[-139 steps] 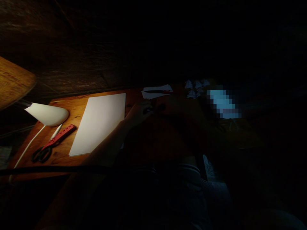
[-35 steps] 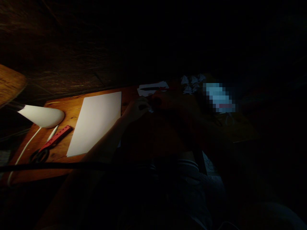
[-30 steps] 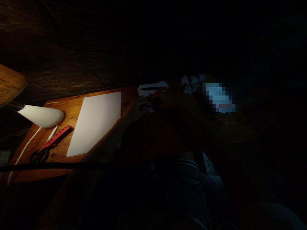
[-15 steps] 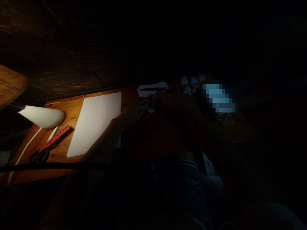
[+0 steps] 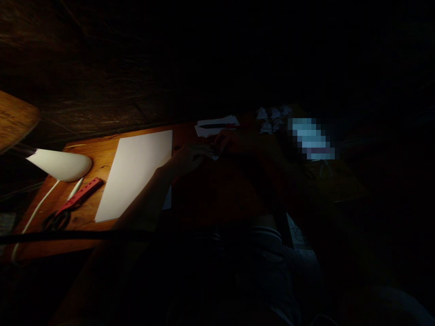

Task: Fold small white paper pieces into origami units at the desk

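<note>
The scene is very dark. My left hand point(image 5: 190, 158) lies over the wooden table point(image 5: 102, 149) just right of a large white sheet point(image 5: 136, 172), its fingers curled round a small pale scrap I cannot name. My right hand point(image 5: 234, 142) meets it from the right in deep shadow, fingers bent toward the same spot. What the two hands grip between them is too dim to make out.
A white lamp head point(image 5: 61, 165) glows at the left, with a cable, a pen, a red ruler point(image 5: 81, 194) and black-handled scissors point(image 5: 56, 220) below it. Small white paper with a dark pen point(image 5: 215, 126), crumpled paper pieces point(image 5: 273, 117) and a lit screen point(image 5: 311, 138) lie farther back.
Both hands have stayed together at the same place, with only slight finger movement. The view shifted a little left since the earliest frame.
</note>
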Demonstrator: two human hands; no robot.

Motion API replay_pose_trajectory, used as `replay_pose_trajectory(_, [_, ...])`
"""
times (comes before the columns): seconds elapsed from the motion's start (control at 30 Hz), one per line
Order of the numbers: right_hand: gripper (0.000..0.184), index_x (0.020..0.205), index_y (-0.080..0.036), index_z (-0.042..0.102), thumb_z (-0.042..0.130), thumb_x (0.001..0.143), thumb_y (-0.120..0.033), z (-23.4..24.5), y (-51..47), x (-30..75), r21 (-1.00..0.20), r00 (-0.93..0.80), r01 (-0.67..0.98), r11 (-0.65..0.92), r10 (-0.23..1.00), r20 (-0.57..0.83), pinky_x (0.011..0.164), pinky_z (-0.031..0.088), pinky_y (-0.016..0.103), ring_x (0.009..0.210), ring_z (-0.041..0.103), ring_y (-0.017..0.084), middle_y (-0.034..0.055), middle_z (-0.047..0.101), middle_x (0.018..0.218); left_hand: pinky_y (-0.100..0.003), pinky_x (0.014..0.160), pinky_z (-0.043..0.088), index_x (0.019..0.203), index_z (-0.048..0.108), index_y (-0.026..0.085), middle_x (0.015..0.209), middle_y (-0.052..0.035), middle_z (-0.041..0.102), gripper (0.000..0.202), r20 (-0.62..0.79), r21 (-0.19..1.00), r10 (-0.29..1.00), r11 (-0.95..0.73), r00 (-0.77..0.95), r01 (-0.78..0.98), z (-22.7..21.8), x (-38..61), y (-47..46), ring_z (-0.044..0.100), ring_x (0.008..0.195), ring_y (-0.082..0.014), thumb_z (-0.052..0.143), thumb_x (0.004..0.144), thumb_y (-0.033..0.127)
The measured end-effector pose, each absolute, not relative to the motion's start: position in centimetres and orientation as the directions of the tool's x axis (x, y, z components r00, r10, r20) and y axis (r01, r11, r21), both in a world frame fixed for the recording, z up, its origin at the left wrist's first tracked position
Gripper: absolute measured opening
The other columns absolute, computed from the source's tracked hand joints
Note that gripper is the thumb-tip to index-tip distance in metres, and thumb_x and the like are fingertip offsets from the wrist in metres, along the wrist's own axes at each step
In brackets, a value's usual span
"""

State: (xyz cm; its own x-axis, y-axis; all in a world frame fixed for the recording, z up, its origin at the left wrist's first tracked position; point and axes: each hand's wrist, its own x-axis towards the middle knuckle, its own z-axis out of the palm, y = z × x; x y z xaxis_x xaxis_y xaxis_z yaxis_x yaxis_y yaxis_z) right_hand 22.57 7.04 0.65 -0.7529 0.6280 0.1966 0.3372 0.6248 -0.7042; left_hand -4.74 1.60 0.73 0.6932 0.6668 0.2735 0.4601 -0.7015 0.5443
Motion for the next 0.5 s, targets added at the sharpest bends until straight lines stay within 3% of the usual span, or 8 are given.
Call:
replay_pose_trajectory(0.17, [0.022,0.091,-0.019,0.078,0.065,0.081,-0.004,0.95,7.01,22.38,-0.669,-0.763,0.35,0.656,0.614,0.203,0.096,0.058,0.036,0.1,0.075,0.019,0.0084,0.08,0.121,-0.047,0.118,0.056,0.114,0.082,0.025,0.144,-0.0053,0.075,0.05,0.279,0.496,0.653,-0.726,0.704,0.476,0.71,-4.29,1.17,0.069,0.137,-0.0225,0.049,0.086,-0.001])
replay_pose_trajectory(0.5, [0.023,0.097,-0.018,0.077,0.064,0.082,-0.007,0.44,7.37,22.11,-0.668,-0.741,0.393,0.632,0.648,0.176,0.089,0.056,0.036,0.097,0.073,0.021,0.0055,0.08,0.113,-0.046,0.113,0.058,0.116,0.079,0.024,0.129,-0.0054,0.08,0.055,0.279,0.487,0.651,-0.73,0.706,0.48,0.98,-4.02,1.09,0.074,0.127,-0.0232,0.048,0.079,-0.002])
